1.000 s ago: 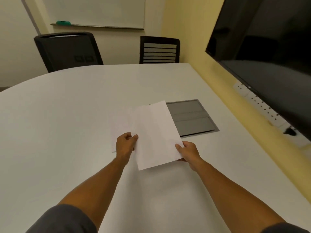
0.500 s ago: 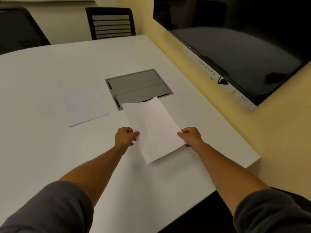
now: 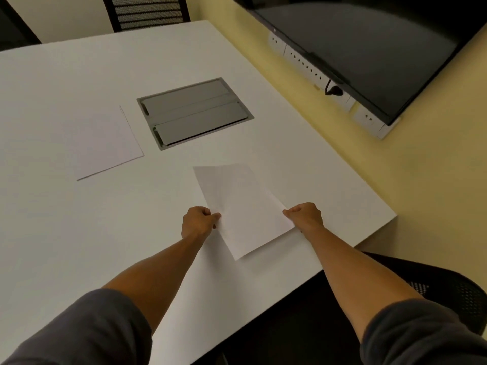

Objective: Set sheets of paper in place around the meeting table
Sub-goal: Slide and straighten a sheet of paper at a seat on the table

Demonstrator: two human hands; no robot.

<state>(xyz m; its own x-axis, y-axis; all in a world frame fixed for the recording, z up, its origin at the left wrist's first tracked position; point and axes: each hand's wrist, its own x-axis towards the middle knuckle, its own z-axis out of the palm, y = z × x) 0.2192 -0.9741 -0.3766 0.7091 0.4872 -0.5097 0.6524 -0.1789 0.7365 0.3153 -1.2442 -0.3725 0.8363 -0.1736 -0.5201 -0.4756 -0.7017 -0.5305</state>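
A white sheet of paper (image 3: pixel 242 209) is held low over the white meeting table (image 3: pixel 66 233), near its right corner. My left hand (image 3: pixel 199 225) pinches the sheet's left edge and my right hand (image 3: pixel 307 216) pinches its right edge. I cannot tell whether the sheet touches the table. Further left lies a second sheet of paper (image 3: pixel 105 143), flat on the table beside the grey cable hatch (image 3: pixel 195 113).
A black mesh chair (image 3: pixel 445 288) stands at the table's near right edge. Another black chair (image 3: pixel 147 11) is at the far side. A dark wall screen (image 3: pixel 369 40) hangs on the yellow wall above a white socket strip (image 3: pixel 305 63).
The view has swung right and down. The held sheet moved right, away from the flat sheet, toward the table's right corner and lower over it. Both hands keep their grip.
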